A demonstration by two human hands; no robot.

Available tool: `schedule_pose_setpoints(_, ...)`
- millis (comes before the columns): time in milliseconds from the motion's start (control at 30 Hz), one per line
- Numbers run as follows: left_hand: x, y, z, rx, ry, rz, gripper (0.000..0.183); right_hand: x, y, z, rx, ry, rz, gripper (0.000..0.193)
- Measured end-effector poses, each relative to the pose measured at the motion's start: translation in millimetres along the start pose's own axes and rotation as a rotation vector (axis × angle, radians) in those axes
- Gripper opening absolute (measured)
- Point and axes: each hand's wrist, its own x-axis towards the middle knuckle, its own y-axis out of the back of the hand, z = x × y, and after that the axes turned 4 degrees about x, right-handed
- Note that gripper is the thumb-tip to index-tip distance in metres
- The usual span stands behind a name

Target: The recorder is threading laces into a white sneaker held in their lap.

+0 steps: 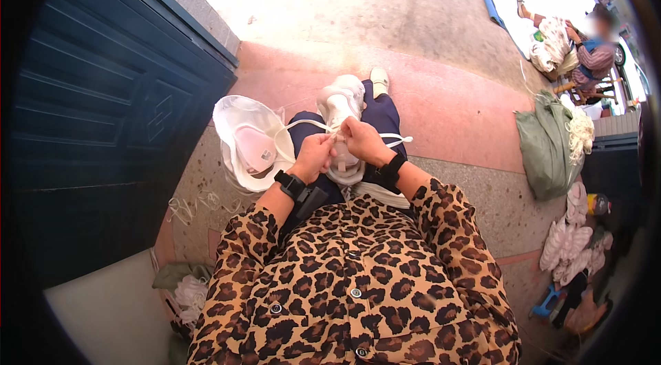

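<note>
A white sneaker (342, 98) rests on my lap with its toe pointing away from me. Over its tongue my left hand (316, 156) and my right hand (364, 141) come together, fingers pinched on a white shoelace (308, 123). One lace end loops out to the left; the other sticks out to the right past my right wrist. The exact crossing of the lace between my fingertips is too small to make out. Left of my knees stands a white bag-lined container (240, 112) with a pale pink shoe part (253, 148) inside.
A dark blue door (117, 97) stands close at my left. Loose laces (193, 208) lie on the floor beside it. At right are a green sack (547, 148), a pile of pale shoes (568, 244) and a small blue stool (547, 302). Farther off, another person (595, 59) sits handling white material.
</note>
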Motion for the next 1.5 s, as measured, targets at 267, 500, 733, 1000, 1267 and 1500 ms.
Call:
schedule_pose_setpoints(267, 10, -3, -16, 0.360, -0.179, 0.150, 0.021, -1, 3, 13, 0.502, -0.201, -0.080, 0.022)
schedule_pose_setpoints(500, 12, -5, -17, 0.607, -0.339, 0.220, 0.020, -5, 10, 6, 0.996, -0.539, -0.131, 0.022)
schedule_pose_setpoints(733, 5, 0, -9, -0.014, -0.025, 0.023, 0.017, -6, 2, 5, 0.740, -0.447, -0.115, 0.016)
schedule_pose_setpoints(1000, 2, 11, 5, 0.310, -0.182, 0.110, 0.014, -20, 17, -18, -0.160, 0.037, 0.000, 0.025)
schedule_pose_setpoints(1267, -15, 21, 33, 0.225, -0.095, -0.105, 0.015, -4, 12, -13, 0.153, 0.093, -0.055, 0.022)
schedule_pose_setpoints(1500, 8, 22, -14, 0.518, -0.298, 0.038, 0.014, -21, 29, 0, 0.597, -0.176, -0.043, 0.023)
